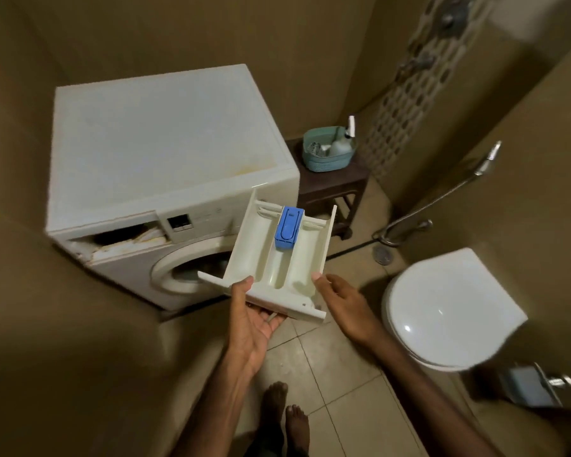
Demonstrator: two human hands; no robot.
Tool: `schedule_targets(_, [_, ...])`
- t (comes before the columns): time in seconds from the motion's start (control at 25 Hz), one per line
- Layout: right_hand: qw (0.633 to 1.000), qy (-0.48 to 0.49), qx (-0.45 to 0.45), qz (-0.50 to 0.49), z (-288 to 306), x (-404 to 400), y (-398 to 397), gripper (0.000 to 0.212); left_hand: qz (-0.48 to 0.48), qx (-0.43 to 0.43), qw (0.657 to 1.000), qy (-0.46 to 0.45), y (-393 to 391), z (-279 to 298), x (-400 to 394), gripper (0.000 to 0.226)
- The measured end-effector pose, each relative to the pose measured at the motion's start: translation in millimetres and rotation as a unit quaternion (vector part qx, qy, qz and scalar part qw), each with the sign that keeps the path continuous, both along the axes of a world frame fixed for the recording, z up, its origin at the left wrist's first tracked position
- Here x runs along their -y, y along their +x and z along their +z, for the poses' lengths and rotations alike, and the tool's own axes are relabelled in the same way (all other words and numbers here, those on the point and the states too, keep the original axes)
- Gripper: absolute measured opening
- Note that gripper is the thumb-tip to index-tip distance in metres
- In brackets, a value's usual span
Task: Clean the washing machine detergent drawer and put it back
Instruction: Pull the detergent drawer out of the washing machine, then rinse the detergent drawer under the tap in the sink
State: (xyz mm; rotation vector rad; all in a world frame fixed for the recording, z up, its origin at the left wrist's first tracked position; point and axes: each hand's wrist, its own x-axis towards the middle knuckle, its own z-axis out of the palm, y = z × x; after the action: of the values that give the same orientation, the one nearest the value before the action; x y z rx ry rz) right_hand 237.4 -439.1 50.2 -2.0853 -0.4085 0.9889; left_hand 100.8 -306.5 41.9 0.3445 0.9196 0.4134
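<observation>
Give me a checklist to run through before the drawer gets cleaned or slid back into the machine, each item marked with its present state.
1. Detergent drawer fully out of the washing machine: ok.
2. Left hand grips the drawer's front end from beneath: ok.
3. Right hand grips the drawer: not ok, only the thumb nears its right corner.
4. Blue insert seated in the middle compartment: ok.
5. Drawer slot free of residue: not ok, looks stained.
6. Drawer already clean: cannot tell.

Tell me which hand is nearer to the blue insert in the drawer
Right, narrowly. The right hand sits at the detergent drawer's right front corner, below the blue insert. The left hand holds the drawer's front left from underneath, slightly farther away.
</observation>
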Motion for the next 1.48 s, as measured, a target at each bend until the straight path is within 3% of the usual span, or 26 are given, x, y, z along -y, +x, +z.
schedule_targets(0.16, [0.971,0.131,-0.151,-0.135,12,46,29,0.065,-0.122,0.028,0.992,0.004,46,20,40,0.056])
schedule_targets(0.36, [0.932,0.097,-0.049,-0.346,25,118,37,0.034,-0.314,0.042,0.947,0.054,96,36,93,0.059])
schedule_targets(0.52, [0.868,0.110,-0.026,-0.483,27,193,22,0.022,-0.528,0.032,0.838,0.130,124,35,132,0.088])
schedule_targets(0.64, [0.831,0.108,0.013,-0.546,32,259,6,0.024,-0.668,-0.019,0.695,0.264,143,42,171,0.083])
schedule_targets(0.72, [0.811,0.096,0.030,-0.576,31,304,-6,0.022,-0.673,-0.068,0.643,0.360,154,48,201,0.073])
schedule_targets(0.8, [0.791,0.086,0.030,-0.605,30,354,-21,0.019,-0.623,-0.089,0.642,0.438,165,55,240,0.071])
schedule_targets(0.88, [0.770,0.076,0.027,-0.633,26,404,-34,0.020,-0.568,-0.082,0.635,0.517,177,59,284,0.070])
schedule_targets(1.04, [0.749,0.053,0.016,-0.660,20,507,-52,0.030,-0.567,-0.014,0.574,0.590,201,68,403,0.044])
schedule_targets(1.16, [0.743,0.044,0.016,-0.668,21,582,-59,0.024,-0.633,0.062,0.513,0.577,225,72,505,0.032])
schedule_targets(1.32, [0.747,0.047,0.013,-0.663,25,668,-58,0.038,-0.776,0.068,0.384,0.495,258,63,613,0.064])
schedule_targets(1.36, [0.746,0.049,0.011,-0.664,26,691,-57,0.040,-0.795,0.071,0.368,0.477,263,62,638,0.063])
schedule_targets(1.48, [0.745,0.071,0.011,-0.663,28,741,-50,0.038,-0.820,0.060,0.373,0.429,274,59,694,0.052])
